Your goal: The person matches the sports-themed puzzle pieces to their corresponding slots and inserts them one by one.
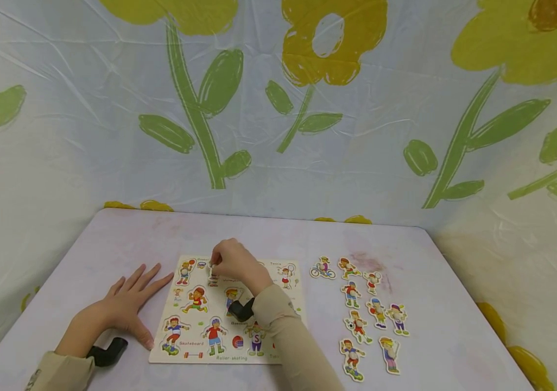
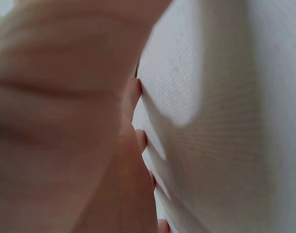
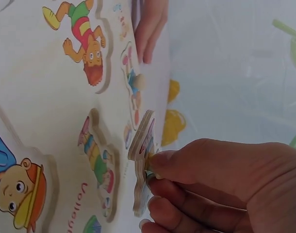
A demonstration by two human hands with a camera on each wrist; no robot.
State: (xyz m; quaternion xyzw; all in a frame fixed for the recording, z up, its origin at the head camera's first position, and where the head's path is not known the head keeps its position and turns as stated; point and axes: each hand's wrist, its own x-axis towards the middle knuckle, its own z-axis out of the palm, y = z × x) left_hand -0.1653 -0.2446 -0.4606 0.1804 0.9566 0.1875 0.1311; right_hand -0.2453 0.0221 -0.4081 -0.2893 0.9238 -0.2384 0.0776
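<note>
My right hand [image 1: 239, 263] pinches a thin wooden puzzle piece [image 3: 140, 165] between thumb and fingers. The piece stands on edge above the puzzle board [image 1: 161, 355], beside a figure-shaped recess [image 3: 97, 167] marked with lettering starting "Volley". Flat on the table, my left hand [image 1: 124, 304] has its fingers spread, thumb at the board's left edge. A knobbed basketball-player piece [image 1: 184, 272] sits in the board's upper left corner. Other recesses show printed figures, such as a runner [image 1: 195, 300] and a skateboarder [image 1: 173, 334]. My right forearm covers part of the board's right side.
Several loose knobbed puzzle pieces lie right of the board, including a cyclist [image 1: 323, 268], a footballer [image 1: 358, 327] and a skateboarder piece [image 1: 352, 359]. A flowered cloth [image 1: 356, 179] hangs behind the table [image 1: 444, 282]. Black wrist cameras sit at both cuffs.
</note>
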